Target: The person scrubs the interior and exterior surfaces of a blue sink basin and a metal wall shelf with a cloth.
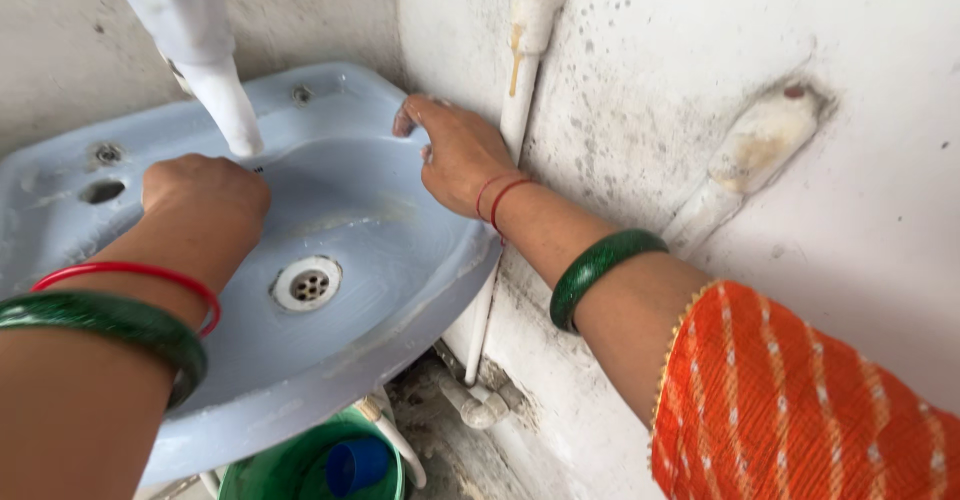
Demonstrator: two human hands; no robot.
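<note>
washbasin (400,260): pale blue, wall-mounted in corner
left hand (205,195): clenched fist inside basin, under white tap (205,50)
right hand (455,155): fingers flat on back rim, grasping nothing
drain (306,283): between hands
obstruction: white pipe (520,90) touching right wrist
below: green bucket (290,470)

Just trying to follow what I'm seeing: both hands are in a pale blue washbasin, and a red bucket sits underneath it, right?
Not quite. In the head view the bucket under the pale blue washbasin is green, not red. The left hand is over the bowl and the right hand rests on its rim.
</note>
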